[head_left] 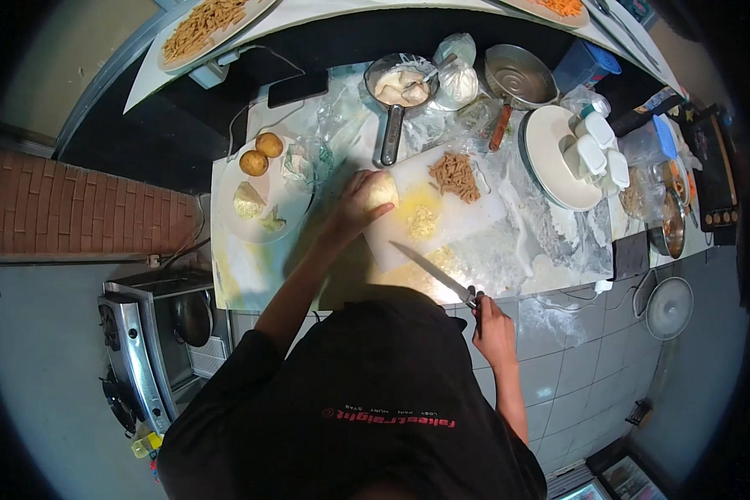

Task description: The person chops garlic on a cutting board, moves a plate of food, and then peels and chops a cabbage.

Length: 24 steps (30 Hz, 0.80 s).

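Note:
My left hand point(360, 200) is closed around a pale yellow chunk that looks like cabbage point(383, 190), at the left side of the white cutting board point(468, 218). In my right hand point(493, 327), a kitchen knife point(432, 269) is gripped by its dark handle. Its blade points up and left over the board's near edge, apart from the chunk. Finely chopped pale yellow bits point(422, 222) lie mid-board. Beyond them is a heap of brown strips point(456, 177), perhaps cut meat.
Left stands a plate point(235, 223) with two potatoes point(261, 155) and a cabbage piece point(247, 201). A pan point(400, 82) of pale batter-like food and a metal pot point(520, 77) stand behind the board. White containers point(592, 155) rest on a large plate point(550, 167).

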{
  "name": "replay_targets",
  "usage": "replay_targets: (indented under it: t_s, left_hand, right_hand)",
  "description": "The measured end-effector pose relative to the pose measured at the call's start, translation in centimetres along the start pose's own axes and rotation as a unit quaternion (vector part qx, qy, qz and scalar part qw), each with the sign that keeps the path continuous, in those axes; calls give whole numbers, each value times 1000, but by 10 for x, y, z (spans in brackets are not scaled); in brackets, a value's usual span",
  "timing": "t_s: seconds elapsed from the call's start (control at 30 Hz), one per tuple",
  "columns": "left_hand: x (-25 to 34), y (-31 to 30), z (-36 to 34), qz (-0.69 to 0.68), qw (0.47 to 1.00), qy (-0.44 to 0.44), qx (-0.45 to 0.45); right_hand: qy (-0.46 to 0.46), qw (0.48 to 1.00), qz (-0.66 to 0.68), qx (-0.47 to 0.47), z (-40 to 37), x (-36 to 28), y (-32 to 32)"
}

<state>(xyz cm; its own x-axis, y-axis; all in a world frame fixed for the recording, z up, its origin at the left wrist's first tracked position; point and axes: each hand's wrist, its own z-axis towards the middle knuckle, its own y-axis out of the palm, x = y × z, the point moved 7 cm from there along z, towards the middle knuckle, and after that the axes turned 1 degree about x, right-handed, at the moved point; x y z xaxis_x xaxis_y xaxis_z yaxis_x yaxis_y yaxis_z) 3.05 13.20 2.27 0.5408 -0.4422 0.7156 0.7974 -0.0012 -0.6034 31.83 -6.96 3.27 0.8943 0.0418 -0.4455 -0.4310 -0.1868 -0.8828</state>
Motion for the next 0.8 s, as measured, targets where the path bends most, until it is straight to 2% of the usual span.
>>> replay_targets:
  t_s: [0.2, 0.27, 0.3, 0.37, 0.47, 0.63, 0.7, 0.8]
  left_hand:
    - [-17, -3, -10, -24, 999, -20, 17]
    - [-28, -1, -13, -51, 995, -86, -19]
    - [-25, -2, -12, -52, 994, -88, -22]
    - [-12, -11, -10, -32, 999, -34, 28]
    - [-12, -8, -12, -17, 1000, -9, 3]
    - [-12, -1, -12, -16, 1000, -12, -9]
    - [-14, 0, -13, -26, 999, -22, -7]
    - [-17, 4, -15, -25, 998, -41, -30]
  right_hand:
    - [2, 1000, -15, 18, 6, 7, -7]
    - [9, 1000, -10, 9, 5, 6, -8]
    - [14, 1000, -8, 1, 4, 7, -8]
    - [15, 1000, 3, 3, 4, 5, -10]
    - [18, 1000, 24, 7, 4, 6, -10]
    - [21, 996, 72, 53, 4, 16, -16]
    - [-10, 992, 41, 121, 6, 17, -26]
    - [7, 993, 17, 115, 7, 21, -30]
